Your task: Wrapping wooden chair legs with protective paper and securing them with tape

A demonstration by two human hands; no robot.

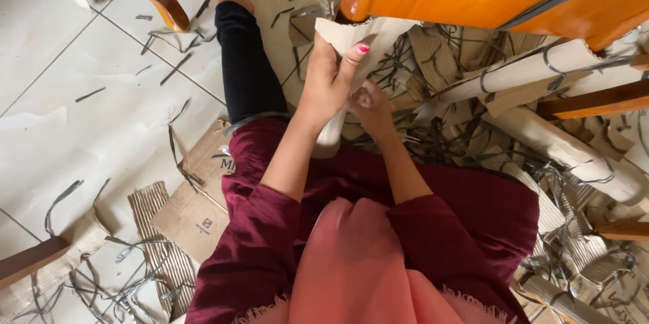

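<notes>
In hand: left hand (329, 80) and right hand (370, 109) both gripped 1 half-rolled cardboard sheet (351, 43).
Done: finished cardboard rolls (520, 70) piled right.
Left: flat cardboard pieces (196, 209) waiting.

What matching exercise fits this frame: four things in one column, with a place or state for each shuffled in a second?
Things:
1. left hand
2. right hand
3. rolled cardboard tubes
4. flat cardboard piece

Places or states:
A. lying flat on the tiled floor, left of the person's lap
B. piled among loose strips, right of the person
C. gripping the upper part of the cardboard roll
D. lower on the same roll, fingers curled

Pairs: 1-C, 2-D, 3-B, 4-A
</notes>
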